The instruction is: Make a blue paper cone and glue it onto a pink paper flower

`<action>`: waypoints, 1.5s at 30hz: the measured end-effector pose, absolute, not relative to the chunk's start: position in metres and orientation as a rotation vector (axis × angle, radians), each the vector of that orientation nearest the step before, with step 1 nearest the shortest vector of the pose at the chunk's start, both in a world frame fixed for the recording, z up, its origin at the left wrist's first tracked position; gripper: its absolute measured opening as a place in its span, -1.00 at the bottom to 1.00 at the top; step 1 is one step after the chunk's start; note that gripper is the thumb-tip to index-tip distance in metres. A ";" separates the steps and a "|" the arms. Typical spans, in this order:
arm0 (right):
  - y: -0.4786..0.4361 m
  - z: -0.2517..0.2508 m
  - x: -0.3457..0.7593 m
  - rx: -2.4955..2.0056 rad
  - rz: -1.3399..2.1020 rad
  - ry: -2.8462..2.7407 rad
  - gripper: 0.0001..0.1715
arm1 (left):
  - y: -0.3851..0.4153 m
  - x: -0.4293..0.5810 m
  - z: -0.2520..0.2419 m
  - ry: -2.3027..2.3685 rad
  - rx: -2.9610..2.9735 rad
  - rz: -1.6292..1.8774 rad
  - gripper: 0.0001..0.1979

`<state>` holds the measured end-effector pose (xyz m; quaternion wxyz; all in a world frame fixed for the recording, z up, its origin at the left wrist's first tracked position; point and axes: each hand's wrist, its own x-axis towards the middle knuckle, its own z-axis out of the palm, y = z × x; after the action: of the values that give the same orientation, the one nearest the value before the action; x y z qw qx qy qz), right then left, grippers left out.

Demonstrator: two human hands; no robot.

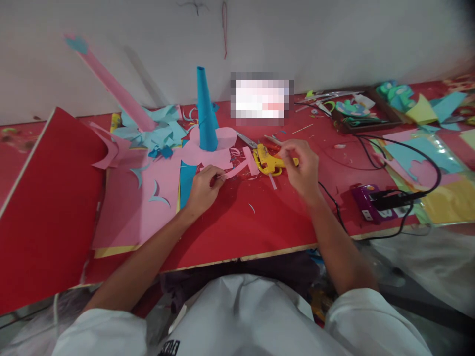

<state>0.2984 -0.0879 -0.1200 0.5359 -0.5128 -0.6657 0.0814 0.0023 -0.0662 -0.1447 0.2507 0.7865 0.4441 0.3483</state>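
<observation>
My left hand (pixel 205 190) is closed in a pinch on one end of a curved pink paper strip (pixel 237 170), low over the red table. My right hand (pixel 302 168) hovers by the yellow glue gun (pixel 267 160), its fingers curled together at the gun's right end. Whether those fingers touch the gun or hold something small cannot be made out. Behind my left hand, a blue paper cone (pixel 208 113) stands upright on a pink flower-shaped paper (pixel 224 141). Scissors (pixel 247 139) lie just behind the glue gun.
A tall pink paper tube (pixel 115 94) leans at the back left above light-blue paper scraps (pixel 166 126). Pink sheets (pixel 141 212) lie at left beside a raised red board (pixel 48 212). To the right are a purple power box (pixel 371 202), black cables (pixel 432 165) and a dark tray (pixel 365 126).
</observation>
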 end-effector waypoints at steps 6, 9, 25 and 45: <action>-0.091 -0.120 0.291 -1.250 0.233 -1.549 -0.46 | -0.067 0.003 -0.139 1.123 2.109 0.993 -0.86; -0.091 -0.119 0.278 -1.161 0.331 -1.730 -0.48 | -0.069 0.006 -0.136 1.084 2.112 1.016 -0.81; -0.087 -0.123 0.287 -1.200 0.472 -1.382 -0.48 | -0.067 0.005 -0.141 1.084 2.105 0.993 -0.77; -0.091 -0.130 0.259 -1.170 0.468 -1.744 -0.38 | -0.072 0.012 -0.137 1.029 2.103 0.956 -0.68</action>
<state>0.2589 -0.0914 -0.1297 0.4748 -0.4786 -0.7134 0.1915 0.0124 -0.0721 -0.1367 0.3015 0.7928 0.3881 0.3605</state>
